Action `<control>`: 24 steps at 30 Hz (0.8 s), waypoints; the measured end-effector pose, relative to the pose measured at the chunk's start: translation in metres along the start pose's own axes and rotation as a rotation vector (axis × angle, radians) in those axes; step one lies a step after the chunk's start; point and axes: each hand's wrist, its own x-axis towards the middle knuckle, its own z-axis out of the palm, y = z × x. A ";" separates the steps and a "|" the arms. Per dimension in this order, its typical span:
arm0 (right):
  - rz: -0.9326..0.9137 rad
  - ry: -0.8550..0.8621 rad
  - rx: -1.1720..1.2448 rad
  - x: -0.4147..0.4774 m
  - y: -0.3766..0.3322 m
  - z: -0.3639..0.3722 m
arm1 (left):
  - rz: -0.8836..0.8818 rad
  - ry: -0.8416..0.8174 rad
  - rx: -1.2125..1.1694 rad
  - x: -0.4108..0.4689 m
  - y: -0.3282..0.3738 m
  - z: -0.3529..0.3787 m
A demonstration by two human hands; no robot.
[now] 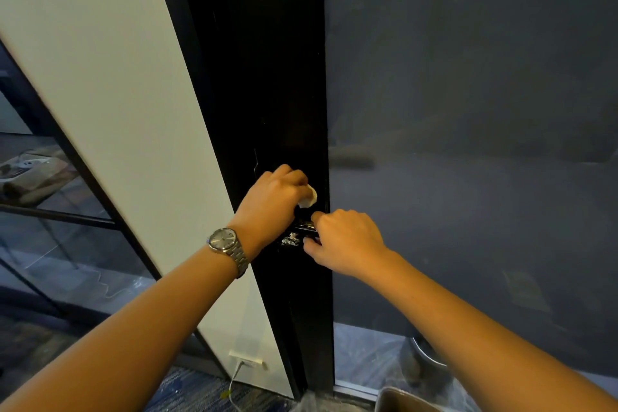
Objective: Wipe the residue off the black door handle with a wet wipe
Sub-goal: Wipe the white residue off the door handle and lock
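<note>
The black door handle [305, 227] sits on a black door frame [274, 77], mostly hidden between my two hands. White residue [290, 239] shows on the black surface just below the handle. My left hand [274, 201], with a silver watch on its wrist, is closed around a small crumpled white wet wipe [309, 198] and holds it against the frame just above the handle. My right hand [344, 246] grips the handle from the right, fingers curled around it.
A frosted grey glass panel [468, 144] fills the right side. A white wall panel [110, 94] stands left of the frame, with a socket and cable [245, 363] low down. A bin rim [401, 400] sits at the bottom.
</note>
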 end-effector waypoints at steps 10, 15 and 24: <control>-0.016 0.041 0.013 -0.001 0.000 0.001 | -0.207 0.155 -0.176 -0.006 -0.008 0.009; -0.021 0.041 0.038 0.000 0.001 0.003 | -0.658 0.314 -0.558 -0.019 0.004 0.014; -0.015 0.039 0.039 0.001 0.002 0.004 | -0.962 0.078 -1.004 -0.024 -0.013 0.024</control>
